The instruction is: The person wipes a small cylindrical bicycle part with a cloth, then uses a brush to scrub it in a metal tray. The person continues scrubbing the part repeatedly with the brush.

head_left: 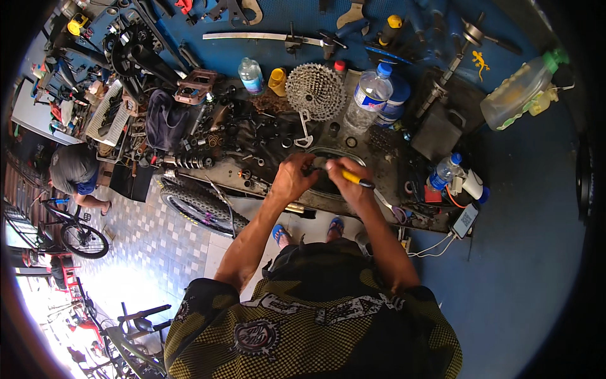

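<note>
My right hand [351, 183] is wrapped round a tool with a yellow handle and black end [357, 178]; its working tip is hidden by my fingers. Close by on the left, my left hand [293, 178] has its fingers curled together, and what they hold is too dark and small to name. Both hands are over a dark shallow tray with a pale rim [344, 151] at the bench's near edge. Just beyond them, a silver flat metal piece with a hooked end [304, 131] leans toward a large bicycle cassette [315, 92].
Water bottles [369, 100], a yellow cup [277, 82] and scattered small parts crowd the bench. At right, a phone [465, 220] sits on white cables. A bicycle wheel [201, 207] stands below the bench's left part. Another person [76, 170] bends at far left.
</note>
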`<act>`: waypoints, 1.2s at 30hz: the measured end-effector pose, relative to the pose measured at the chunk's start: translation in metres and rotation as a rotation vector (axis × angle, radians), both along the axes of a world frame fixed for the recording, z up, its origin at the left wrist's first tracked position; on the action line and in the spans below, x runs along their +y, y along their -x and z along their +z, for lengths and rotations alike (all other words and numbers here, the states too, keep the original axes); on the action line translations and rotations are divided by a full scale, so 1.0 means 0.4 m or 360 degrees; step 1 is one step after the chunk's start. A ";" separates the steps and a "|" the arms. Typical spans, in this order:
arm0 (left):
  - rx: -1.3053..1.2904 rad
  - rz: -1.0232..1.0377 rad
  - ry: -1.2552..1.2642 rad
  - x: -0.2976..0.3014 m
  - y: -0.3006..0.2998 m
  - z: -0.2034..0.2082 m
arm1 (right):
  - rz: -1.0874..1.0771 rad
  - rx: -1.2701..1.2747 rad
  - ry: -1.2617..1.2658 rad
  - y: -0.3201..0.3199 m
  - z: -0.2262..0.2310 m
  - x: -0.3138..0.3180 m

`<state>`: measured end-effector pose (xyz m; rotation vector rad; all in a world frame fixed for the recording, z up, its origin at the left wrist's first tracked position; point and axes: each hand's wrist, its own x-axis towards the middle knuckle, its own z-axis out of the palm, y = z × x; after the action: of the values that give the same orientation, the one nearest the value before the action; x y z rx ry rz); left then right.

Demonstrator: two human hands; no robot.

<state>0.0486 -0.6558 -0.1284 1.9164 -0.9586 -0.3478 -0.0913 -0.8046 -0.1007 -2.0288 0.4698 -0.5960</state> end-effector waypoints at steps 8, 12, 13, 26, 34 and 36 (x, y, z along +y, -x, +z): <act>-0.0051 -0.0039 0.0200 -0.007 0.025 -0.013 | -0.0072 -0.0044 -0.0154 0.007 -0.016 -0.021; -0.0028 -0.0056 0.0153 0.011 0.011 -0.021 | -0.0067 0.0061 -0.0271 0.020 -0.021 -0.046; -0.0050 -0.0061 0.0157 0.009 0.009 -0.027 | -0.0043 -0.0023 -0.0338 0.012 -0.012 -0.022; 0.0945 -0.0109 0.0134 0.027 0.003 -0.052 | -0.0079 0.0126 -0.0138 0.027 -0.074 -0.060; 0.1257 -0.0045 0.0478 0.009 0.021 -0.069 | 0.0013 0.0123 0.0378 0.099 -0.110 -0.079; 0.1388 -0.0027 0.0562 0.010 0.020 -0.071 | 0.0060 0.0135 0.0430 0.117 -0.122 -0.082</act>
<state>0.0404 -0.6518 -0.1569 1.2283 -0.4048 -0.8689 -0.1382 -0.8373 -0.1494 -2.3217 0.4175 -0.5766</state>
